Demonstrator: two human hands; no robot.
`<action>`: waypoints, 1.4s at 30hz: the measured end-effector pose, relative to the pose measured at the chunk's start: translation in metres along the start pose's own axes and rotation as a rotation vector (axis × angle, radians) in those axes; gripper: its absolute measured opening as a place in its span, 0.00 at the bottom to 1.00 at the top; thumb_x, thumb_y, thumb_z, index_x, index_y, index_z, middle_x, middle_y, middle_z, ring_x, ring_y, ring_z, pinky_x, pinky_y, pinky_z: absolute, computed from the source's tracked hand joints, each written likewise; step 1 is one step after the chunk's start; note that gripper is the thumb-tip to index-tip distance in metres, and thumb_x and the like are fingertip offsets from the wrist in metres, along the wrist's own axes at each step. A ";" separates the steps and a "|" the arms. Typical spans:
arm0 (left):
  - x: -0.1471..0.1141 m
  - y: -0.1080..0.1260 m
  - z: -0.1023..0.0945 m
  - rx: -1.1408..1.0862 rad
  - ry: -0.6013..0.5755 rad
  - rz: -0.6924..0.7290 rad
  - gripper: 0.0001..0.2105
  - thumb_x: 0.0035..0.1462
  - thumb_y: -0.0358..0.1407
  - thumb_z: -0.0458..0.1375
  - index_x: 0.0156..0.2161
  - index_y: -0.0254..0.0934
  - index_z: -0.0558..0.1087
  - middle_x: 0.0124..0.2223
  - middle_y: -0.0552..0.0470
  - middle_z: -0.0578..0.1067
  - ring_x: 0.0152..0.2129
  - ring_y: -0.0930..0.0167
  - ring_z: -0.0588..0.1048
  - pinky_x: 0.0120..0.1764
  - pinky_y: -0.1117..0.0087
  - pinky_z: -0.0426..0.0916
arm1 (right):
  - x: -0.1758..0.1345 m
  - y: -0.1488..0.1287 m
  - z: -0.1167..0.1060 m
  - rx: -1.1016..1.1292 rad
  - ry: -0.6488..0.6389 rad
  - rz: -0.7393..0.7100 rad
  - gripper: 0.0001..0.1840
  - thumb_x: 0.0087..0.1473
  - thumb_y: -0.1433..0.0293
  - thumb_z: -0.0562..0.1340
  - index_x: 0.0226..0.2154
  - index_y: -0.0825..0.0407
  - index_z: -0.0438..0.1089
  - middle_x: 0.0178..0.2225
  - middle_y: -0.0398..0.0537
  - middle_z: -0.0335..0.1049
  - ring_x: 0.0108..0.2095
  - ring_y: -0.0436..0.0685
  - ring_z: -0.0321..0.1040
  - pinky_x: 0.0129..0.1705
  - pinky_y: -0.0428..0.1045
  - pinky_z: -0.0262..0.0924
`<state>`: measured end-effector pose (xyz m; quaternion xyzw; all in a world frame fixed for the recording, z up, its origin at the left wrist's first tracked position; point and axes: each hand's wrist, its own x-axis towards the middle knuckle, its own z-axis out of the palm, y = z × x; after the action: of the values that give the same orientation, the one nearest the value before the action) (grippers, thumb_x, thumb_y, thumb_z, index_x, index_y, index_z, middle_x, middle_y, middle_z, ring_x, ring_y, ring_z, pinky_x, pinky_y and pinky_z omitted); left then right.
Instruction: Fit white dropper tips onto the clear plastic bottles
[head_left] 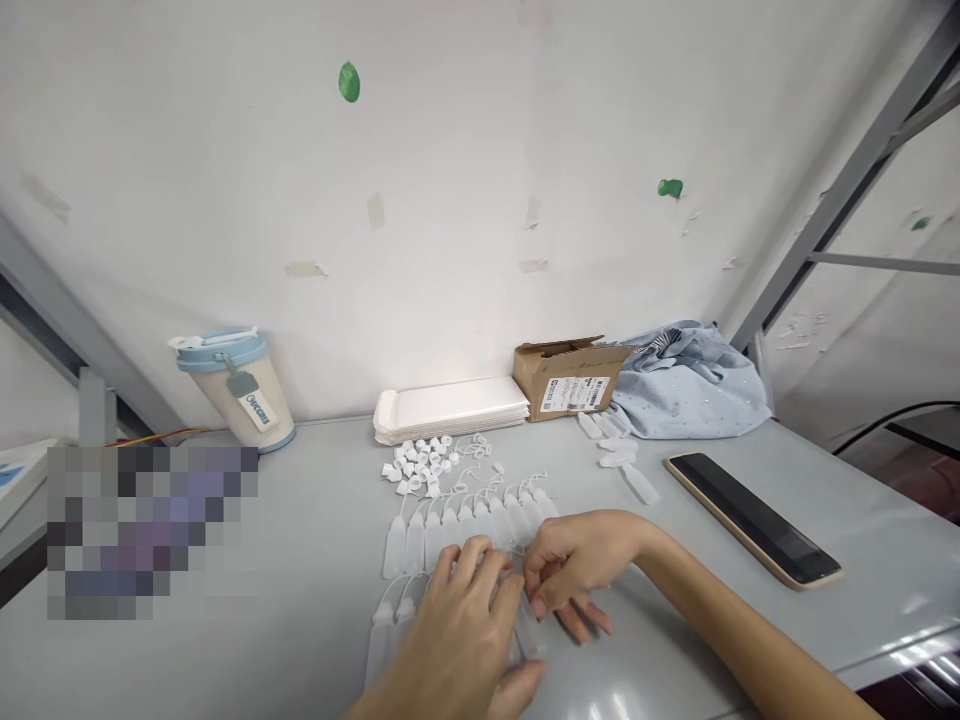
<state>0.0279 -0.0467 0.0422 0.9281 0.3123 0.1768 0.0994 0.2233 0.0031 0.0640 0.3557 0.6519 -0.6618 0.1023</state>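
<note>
Small translucent plastic pieces [433,545], flat and each with a thin white cord at the top, lie side by side in a row. A second row of such pieces [381,640] is nearer me, partly hidden. My left hand [469,620] rests palm down over this nearer row, its fingers bent and apart. Just right of it, my right hand [581,565] pinches with thumb and index finger at a translucent piece [529,630]; its other fingers extend below. The fingertips' exact contact is partly covered. Behind the rows lies a heap of small white caps [420,462].
White padded envelopes [457,405] are stacked by the wall beside an open cardboard box [570,380]. Loose translucent pieces [637,484] lie before it. Light blue cloth [686,390] and a phone [754,520] are on the right, a tumbler [240,390] and a blurred patch on the left.
</note>
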 end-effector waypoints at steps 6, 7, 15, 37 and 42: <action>0.004 -0.010 -0.017 -0.137 0.114 -0.086 0.09 0.53 0.34 0.56 0.41 0.37 0.70 0.41 0.47 0.72 0.41 0.61 0.66 0.41 0.57 0.65 | -0.017 0.001 -0.013 -0.002 0.075 -0.034 0.11 0.53 0.64 0.57 0.27 0.56 0.64 0.19 0.38 0.68 0.12 0.43 0.63 0.11 0.39 0.40; 0.005 -0.015 -0.019 -0.141 0.143 -0.111 0.08 0.54 0.32 0.53 0.40 0.37 0.70 0.40 0.48 0.72 0.41 0.62 0.66 0.42 0.58 0.65 | -0.022 0.002 -0.016 0.003 0.107 -0.046 0.12 0.53 0.63 0.57 0.27 0.56 0.64 0.19 0.39 0.68 0.13 0.44 0.63 0.11 0.40 0.40; 0.024 -0.060 -0.034 -0.091 0.144 -0.303 0.10 0.55 0.29 0.47 0.33 0.37 0.71 0.38 0.49 0.75 0.41 0.63 0.69 0.38 0.63 0.67 | -0.057 0.016 -0.042 -0.274 0.807 0.115 0.14 0.54 0.62 0.55 0.27 0.56 0.67 0.21 0.44 0.72 0.15 0.46 0.64 0.16 0.42 0.48; 0.078 -0.087 -0.039 -0.007 -0.026 -0.239 0.10 0.43 0.25 0.51 0.23 0.38 0.75 0.27 0.49 0.77 0.34 0.62 0.72 0.32 0.69 0.65 | -0.073 0.053 -0.074 -0.630 1.319 0.657 0.15 0.58 0.66 0.57 0.48 0.54 0.64 0.47 0.51 0.64 0.42 0.56 0.66 0.42 0.56 0.64; 0.066 -0.085 -0.043 -0.021 0.215 -0.270 0.10 0.53 0.30 0.50 0.33 0.38 0.75 0.36 0.49 0.76 0.39 0.63 0.70 0.40 0.64 0.65 | -0.080 0.054 -0.070 -0.632 1.241 0.680 0.14 0.59 0.66 0.57 0.47 0.53 0.64 0.47 0.51 0.64 0.42 0.56 0.66 0.43 0.55 0.64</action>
<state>0.0138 0.0632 0.0743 0.8523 0.4411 0.2635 0.0981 0.3373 0.0356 0.0764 0.7958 0.6028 -0.0561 0.0123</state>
